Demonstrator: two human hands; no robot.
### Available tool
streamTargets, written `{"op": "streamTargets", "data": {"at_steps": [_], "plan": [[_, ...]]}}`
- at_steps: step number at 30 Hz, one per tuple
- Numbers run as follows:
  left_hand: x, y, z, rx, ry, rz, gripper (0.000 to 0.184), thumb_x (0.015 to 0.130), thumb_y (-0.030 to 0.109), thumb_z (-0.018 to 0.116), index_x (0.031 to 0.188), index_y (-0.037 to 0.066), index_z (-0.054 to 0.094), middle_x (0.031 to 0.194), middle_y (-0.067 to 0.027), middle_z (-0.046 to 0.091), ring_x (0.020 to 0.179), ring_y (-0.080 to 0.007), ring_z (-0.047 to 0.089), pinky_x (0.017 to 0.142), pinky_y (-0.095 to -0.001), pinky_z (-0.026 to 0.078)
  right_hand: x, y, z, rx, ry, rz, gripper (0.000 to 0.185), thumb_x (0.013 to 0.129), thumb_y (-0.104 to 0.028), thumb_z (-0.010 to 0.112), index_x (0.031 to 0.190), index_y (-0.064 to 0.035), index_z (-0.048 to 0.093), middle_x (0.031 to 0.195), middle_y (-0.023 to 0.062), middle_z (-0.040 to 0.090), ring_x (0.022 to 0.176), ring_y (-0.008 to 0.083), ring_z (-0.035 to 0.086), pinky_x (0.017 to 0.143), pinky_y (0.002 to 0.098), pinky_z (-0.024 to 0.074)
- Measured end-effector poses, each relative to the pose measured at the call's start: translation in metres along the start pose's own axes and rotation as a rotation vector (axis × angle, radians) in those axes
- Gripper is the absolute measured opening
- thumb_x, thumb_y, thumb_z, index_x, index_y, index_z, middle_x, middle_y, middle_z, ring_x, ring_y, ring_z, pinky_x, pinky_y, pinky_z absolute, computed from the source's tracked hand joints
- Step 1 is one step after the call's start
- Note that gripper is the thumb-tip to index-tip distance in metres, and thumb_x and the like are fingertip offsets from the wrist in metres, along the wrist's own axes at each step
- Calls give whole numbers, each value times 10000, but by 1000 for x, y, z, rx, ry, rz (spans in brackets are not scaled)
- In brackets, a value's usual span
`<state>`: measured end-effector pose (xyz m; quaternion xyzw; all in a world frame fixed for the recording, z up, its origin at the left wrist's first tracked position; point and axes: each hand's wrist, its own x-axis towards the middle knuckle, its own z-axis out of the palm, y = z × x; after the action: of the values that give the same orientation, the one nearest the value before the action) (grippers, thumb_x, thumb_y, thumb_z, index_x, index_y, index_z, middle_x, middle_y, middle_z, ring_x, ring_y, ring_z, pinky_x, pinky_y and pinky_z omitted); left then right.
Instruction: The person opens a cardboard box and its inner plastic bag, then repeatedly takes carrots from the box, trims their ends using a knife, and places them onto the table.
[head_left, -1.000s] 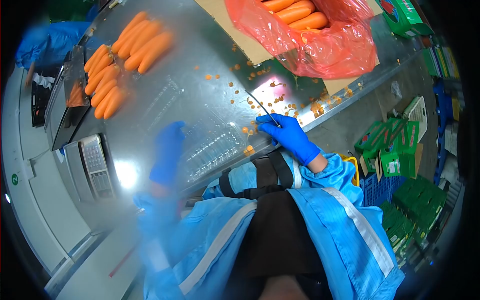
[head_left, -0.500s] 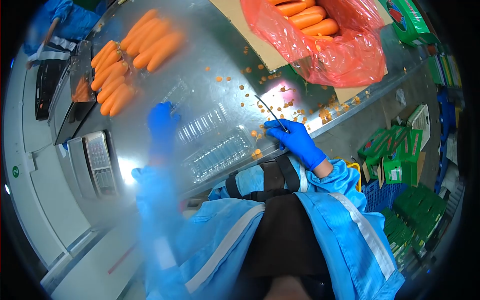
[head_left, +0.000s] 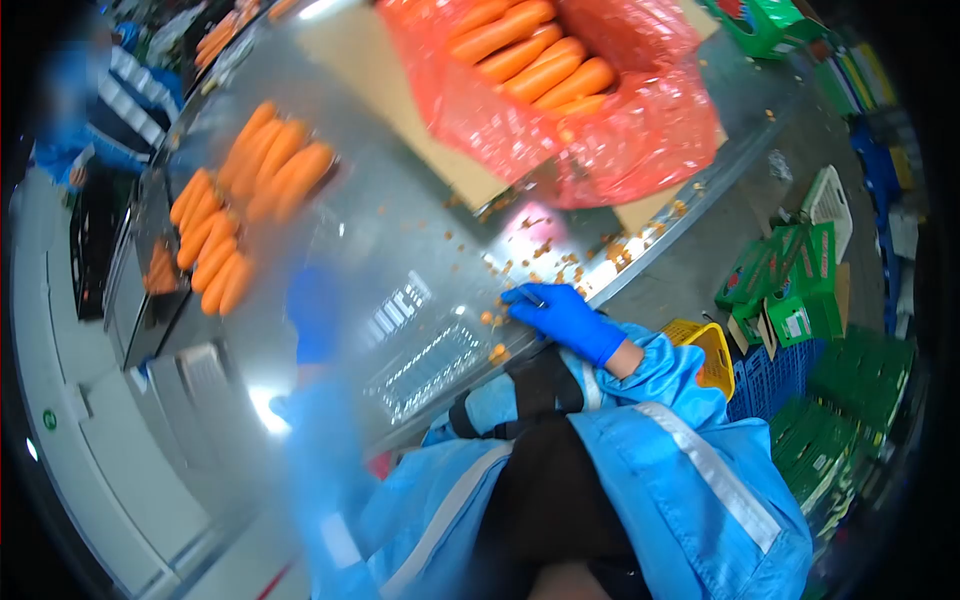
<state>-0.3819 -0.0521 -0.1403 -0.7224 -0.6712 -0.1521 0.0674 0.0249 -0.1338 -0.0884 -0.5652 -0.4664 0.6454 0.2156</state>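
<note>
My right hand (head_left: 562, 318), in a blue glove, is closed around a slim knife (head_left: 530, 297) at the table's near edge; most of the knife is hidden or hard to make out. Smeared by motion, my gloved left hand (head_left: 315, 312) is over the table left of the clear plastic trays, its fingers unreadable. One clear tray (head_left: 428, 372) lies nearest me, with another tray (head_left: 398, 308) just beyond it. Rows of carrots (head_left: 212, 245) lie side by side at the left, and further carrots (head_left: 275, 165) lie behind them.
An opened red plastic bag (head_left: 660, 150) of carrots sits on cardboard (head_left: 385, 110) at the back. Carrot trimmings (head_left: 545, 250) litter the metal table. Green boxes (head_left: 800, 285), a yellow basket (head_left: 705, 360) and a scale (head_left: 205, 385) stand around. Another person's sleeve (head_left: 130, 95) is at upper left.
The view has shifted, so the carrots at left sit lower in it. My left hand has left the trays' far end and is blurred; the knife's blade no longer shows plainly beyond my right hand.
</note>
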Motion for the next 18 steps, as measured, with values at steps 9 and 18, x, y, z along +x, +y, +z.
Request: {"op": "streamTargets", "data": {"at_steps": [9, 18], "plan": [[27, 56, -27, -248, -57, -62, 253, 735, 124, 807, 901, 25, 643, 827, -99, 632, 822, -261, 616, 762, -367, 491, -3, 7, -31, -422, 67, -223, 413, 895, -434, 608, 1190, -152, 670, 1028, 146, 695, 897, 349, 674, 785, 409, 537], [213, 260, -154, -860, -259, -18, 225, 819, 34, 712, 1041, 5, 688, 1016, -92, 693, 986, -184, 639, 902, -303, 473, -8, -23, -87, -517, -91, -299, 305, 898, -339, 606, 1150, -178, 665, 930, 107, 696, 832, 311, 678, 712, 408, 543]]}}
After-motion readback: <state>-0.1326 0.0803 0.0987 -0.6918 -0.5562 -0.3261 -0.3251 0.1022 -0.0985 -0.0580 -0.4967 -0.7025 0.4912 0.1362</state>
